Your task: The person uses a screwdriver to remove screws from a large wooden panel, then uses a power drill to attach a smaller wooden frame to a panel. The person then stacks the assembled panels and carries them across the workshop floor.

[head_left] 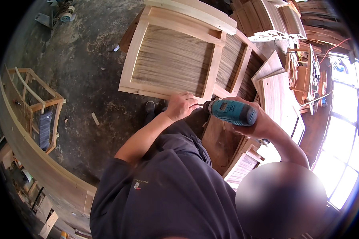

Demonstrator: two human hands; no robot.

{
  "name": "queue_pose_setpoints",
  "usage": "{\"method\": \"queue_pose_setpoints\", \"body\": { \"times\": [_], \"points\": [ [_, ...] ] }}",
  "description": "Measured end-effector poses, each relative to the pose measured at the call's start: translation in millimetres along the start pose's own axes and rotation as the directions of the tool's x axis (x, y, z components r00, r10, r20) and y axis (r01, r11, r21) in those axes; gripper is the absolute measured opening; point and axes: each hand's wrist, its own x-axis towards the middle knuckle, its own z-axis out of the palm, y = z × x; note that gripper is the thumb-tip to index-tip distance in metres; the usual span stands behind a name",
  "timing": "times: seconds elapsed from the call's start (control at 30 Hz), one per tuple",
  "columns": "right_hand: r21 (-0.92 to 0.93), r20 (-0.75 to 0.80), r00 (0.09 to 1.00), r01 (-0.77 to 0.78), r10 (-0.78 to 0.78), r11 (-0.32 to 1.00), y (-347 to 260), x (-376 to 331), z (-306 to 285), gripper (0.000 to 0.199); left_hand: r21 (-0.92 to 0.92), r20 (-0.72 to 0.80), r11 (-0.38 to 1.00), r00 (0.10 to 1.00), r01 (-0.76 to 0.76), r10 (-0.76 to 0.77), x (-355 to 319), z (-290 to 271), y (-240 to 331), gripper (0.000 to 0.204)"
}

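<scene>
Concrete workshop floor point(79, 59) lies below; the right hand point(253, 125) grips a teal drill point(231, 111), while the left hand point(181, 105), fingers curled, presses the framed wooden panel point(171, 59).

A teal cordless drill with a black chuck point(232, 112) lay level, its bit pointing at the lower edge of a pale wooden framed panel with a streaked brown infill point(172, 59), which leaned tilted above the concrete floor.

Dark grey short-sleeved shirt point(167, 187); small chest emblem point(137, 185)
</scene>
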Motion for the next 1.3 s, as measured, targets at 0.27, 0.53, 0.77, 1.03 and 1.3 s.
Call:
{"method": "queue_pose_setpoints", "body": {
  "times": [0.27,0.53,0.77,1.03,1.3],
  "points": [
    [-0.065,0.040,0.999,-0.017,0.020,0.998,-13,2,-1,0.064,0.006,0.043,1.000,0.999,-0.024,0.023,0,0,-3,0.013],
    [0.141,-0.007,0.974,-0.223,0.226,0.965,-42,-8,-16,0.065,-0.116,-0.043,0.978,0.983,0.171,-0.177,1,-11,4,0.007],
    [0.347,0.010,0.963,-0.255,0.269,0.902,-51,22,-20,0.043,-0.665,-0.046,0.608,0.788,0.435,-0.614,-12,-23,3,0.012],
    [0.348,0.140,0.985,-0.148,0.105,0.926,-76,84,11,0.047,-0.038,-0.594,0.863,0.682,0.504,-0.425,-55,-112,32,0.018],
    [0.243,0.242,0.958,-0.211,0.152,0.947,-89,112,28,0.037,0.061,-0.601,0.881,0.722,0.470,-0.344,-63,-135,-26,0.014]
  ]
}}
